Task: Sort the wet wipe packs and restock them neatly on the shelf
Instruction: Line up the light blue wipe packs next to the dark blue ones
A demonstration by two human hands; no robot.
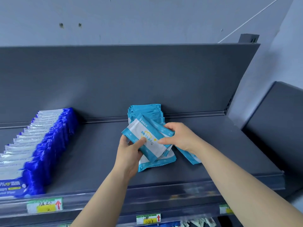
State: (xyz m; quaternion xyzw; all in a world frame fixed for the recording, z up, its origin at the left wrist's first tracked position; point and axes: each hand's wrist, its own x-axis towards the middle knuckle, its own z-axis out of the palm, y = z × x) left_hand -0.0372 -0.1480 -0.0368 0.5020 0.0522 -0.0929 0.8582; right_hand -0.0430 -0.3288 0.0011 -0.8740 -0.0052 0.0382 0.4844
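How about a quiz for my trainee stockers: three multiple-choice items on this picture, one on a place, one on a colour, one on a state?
1. Where on the shelf does the row of dark blue packs stand? A. left end B. right end C. middle
2. What colour edges the top pack? A. red B. light blue C. green
3. What is the left hand doing? A. hanging idle B. gripping the top pack C. pressing a price tag
Key: 1 A, the row sits at far left; 2 B, light blue bands frame its white face; 3 B, its thumb curls over it.
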